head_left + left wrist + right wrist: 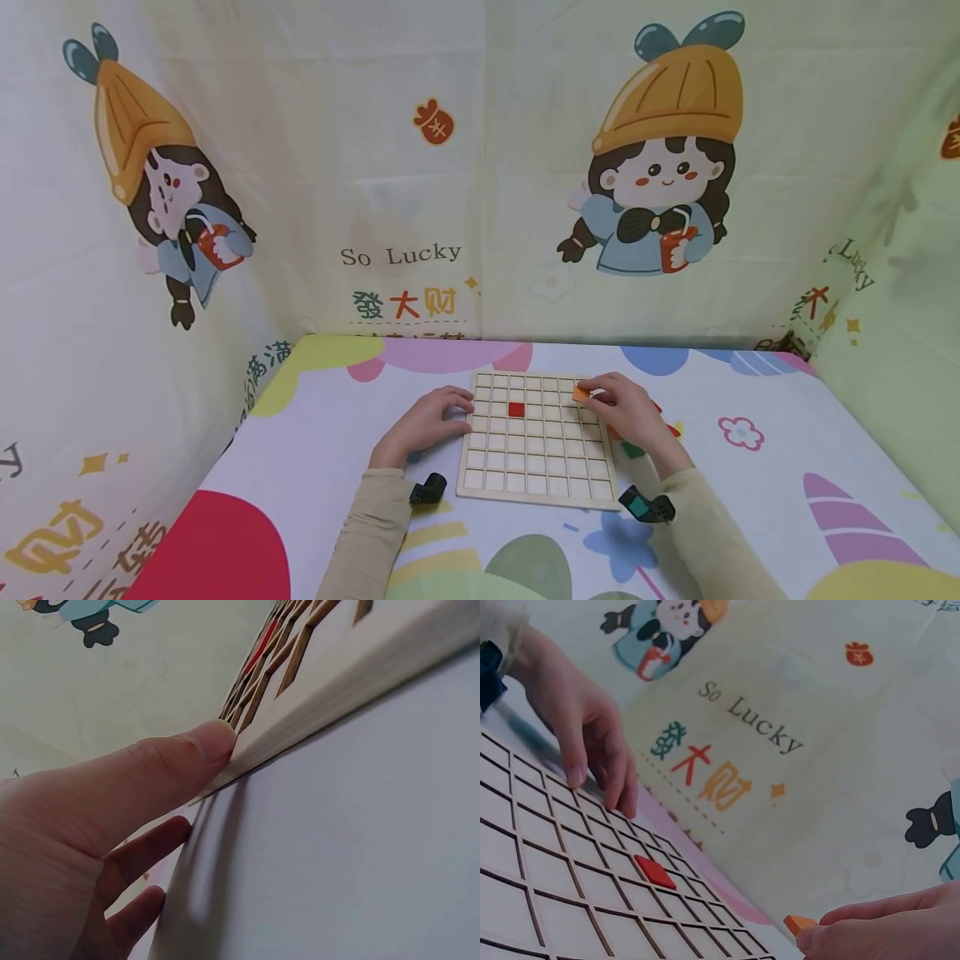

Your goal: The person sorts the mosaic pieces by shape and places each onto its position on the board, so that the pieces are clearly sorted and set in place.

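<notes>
A wooden grid board (536, 461) lies flat on the table, divided into small square cells. One red square tile (516, 410) sits in a cell toward its far left. My left hand (427, 423) rests at the board's left edge, the thumb touching the rim in the left wrist view. Between thumb and fingers my right hand (624, 408) pinches an orange square tile (581, 394), held over the board's far right corner. In the right wrist view the orange tile (799, 923) shows tilted at the fingertips.
Several coloured pieces, among them a green piece (632, 450), lie right of the board, partly hidden by the right hand and forearm. A patterned cloth (247, 533) covers the table. Printed curtains (525, 208) stand behind and at both sides.
</notes>
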A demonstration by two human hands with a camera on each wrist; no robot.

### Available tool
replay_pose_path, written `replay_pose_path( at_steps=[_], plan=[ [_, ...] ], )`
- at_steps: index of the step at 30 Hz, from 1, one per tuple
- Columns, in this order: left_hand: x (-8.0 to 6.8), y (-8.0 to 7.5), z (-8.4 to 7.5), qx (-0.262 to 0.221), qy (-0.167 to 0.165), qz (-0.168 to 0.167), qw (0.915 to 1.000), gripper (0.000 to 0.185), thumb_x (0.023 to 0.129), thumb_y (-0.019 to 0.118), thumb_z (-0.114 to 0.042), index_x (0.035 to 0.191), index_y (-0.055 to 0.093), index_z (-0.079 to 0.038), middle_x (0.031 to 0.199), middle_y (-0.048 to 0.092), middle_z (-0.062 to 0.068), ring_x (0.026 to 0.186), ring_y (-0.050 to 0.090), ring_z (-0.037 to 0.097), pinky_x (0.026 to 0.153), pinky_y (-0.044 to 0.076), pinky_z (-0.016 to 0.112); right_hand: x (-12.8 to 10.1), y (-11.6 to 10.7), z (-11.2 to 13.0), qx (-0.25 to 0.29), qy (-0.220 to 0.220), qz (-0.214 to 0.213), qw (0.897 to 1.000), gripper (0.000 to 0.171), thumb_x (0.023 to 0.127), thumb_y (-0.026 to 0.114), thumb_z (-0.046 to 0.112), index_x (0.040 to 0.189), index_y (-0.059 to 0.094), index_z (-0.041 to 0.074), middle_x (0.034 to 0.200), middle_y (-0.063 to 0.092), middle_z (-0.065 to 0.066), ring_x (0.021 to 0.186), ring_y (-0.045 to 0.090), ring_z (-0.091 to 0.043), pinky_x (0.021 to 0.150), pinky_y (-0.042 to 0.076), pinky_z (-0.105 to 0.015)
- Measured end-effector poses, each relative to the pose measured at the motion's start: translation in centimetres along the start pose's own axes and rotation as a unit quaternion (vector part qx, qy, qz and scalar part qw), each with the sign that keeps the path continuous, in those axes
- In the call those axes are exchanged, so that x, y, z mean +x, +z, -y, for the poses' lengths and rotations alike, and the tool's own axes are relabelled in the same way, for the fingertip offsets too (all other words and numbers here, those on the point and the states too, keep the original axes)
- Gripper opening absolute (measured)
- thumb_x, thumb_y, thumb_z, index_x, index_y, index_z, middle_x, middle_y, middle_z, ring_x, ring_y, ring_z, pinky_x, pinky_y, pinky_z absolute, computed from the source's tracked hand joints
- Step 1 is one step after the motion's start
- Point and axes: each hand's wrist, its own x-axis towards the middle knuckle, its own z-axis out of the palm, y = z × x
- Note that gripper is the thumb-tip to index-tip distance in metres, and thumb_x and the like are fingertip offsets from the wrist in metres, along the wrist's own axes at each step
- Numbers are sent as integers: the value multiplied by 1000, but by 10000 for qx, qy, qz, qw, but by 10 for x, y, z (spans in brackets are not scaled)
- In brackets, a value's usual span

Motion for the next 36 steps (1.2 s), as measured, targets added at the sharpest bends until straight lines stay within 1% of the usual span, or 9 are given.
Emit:
replay_pose_path(
  at_steps=[4,8,10,16,23,36],
  plan=[
    [0,0,1,-23,16,-7,10000,25,85,76,-18,108,70,-11,131,59,2,128,49,23,110,37,42,4,3,6,30,-78,47,10000,32,90,72,18,120,70,8,113,62,-9,97,67,-28,81,57,-43],
    [-1,0,1,-29,11,-1,10000,25,85,76,-17,109,70,-11,131,59,1,128,49,23,110,37,42,6,6,10,-43,-80,89,9999,32,90,71,18,121,70,10,113,62,-8,96,66,-25,80,56,-40],
    [-1,0,0,-32,10,-3,10000,25,85,76,-17,109,70,-11,131,59,1,128,49,23,110,37,42,7,7,11,-65,-108,105,9999,31,90,71,18,121,70,10,112,63,-7,96,65,-24,82,55,-41],
    [-1,0,0,-35,7,-14,10000,25,85,76,-18,109,70,-11,131,59,1,128,49,23,110,37,42,8,11,17,-23,-211,191,9996,32,90,72,16,121,70,11,112,62,-7,95,64,-23,83,56,-42],
    [0,1,1,46,38,-8,10000,26,86,75,-18,109,70,-11,131,59,1,127,49,22,110,37,41,12,17,22,25,-386,245,9990,30,90,71,14,120,70,8,109,63,-9,93,64,-24,82,56,-40],
    [0,1,1,26,50,-17,10000,25,86,75,-19,109,70,-10,131,58,1,127,49,23,110,37,43,14,25,26,124,-405,388,9983,28,91,70,13,118,71,7,108,63,-9,91,62,-22,82,54,-38]
  ],
)
